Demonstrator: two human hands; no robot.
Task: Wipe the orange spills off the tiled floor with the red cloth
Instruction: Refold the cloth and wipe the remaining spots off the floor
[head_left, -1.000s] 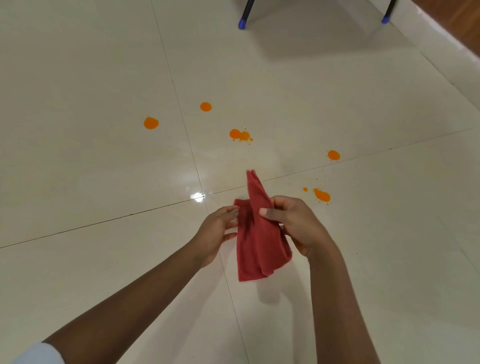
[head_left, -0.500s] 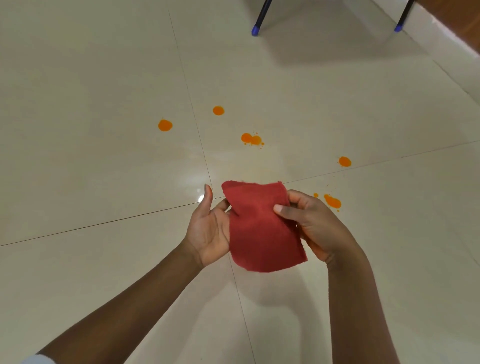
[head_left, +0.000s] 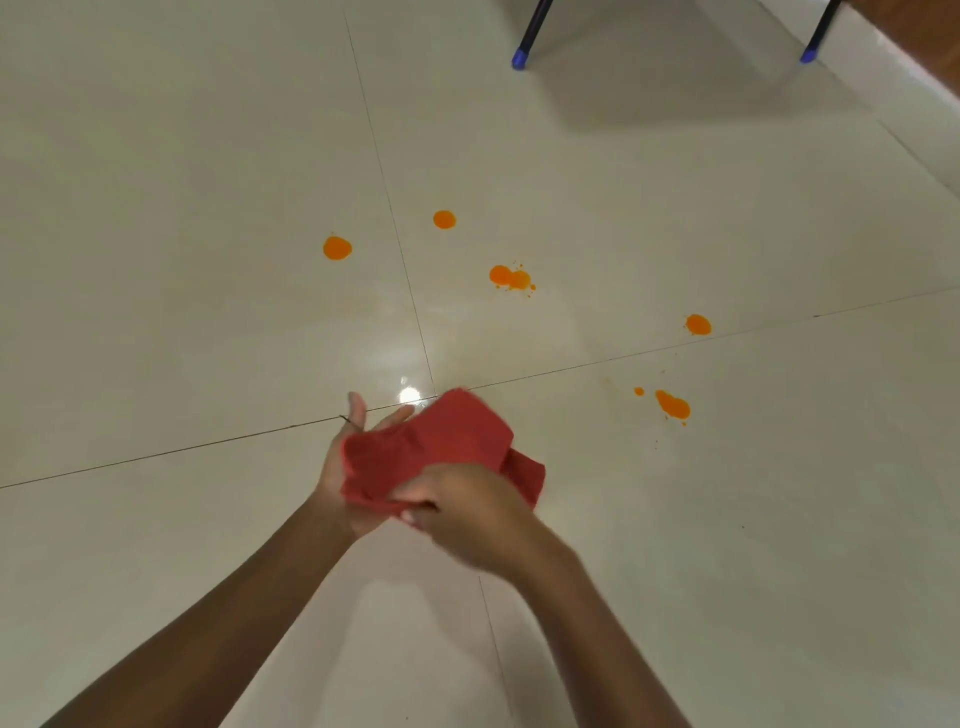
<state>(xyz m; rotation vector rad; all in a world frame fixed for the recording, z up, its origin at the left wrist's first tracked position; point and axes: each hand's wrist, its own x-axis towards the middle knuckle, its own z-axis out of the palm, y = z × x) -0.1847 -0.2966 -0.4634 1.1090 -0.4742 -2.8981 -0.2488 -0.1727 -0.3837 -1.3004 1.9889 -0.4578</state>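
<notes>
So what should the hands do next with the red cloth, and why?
Probably bring the red cloth down onto the nearest orange spill, just ahead to the right. The cloth is bunched between the left hand and right hand, above the tiled floor, and all the spills look unwiped.
</notes>
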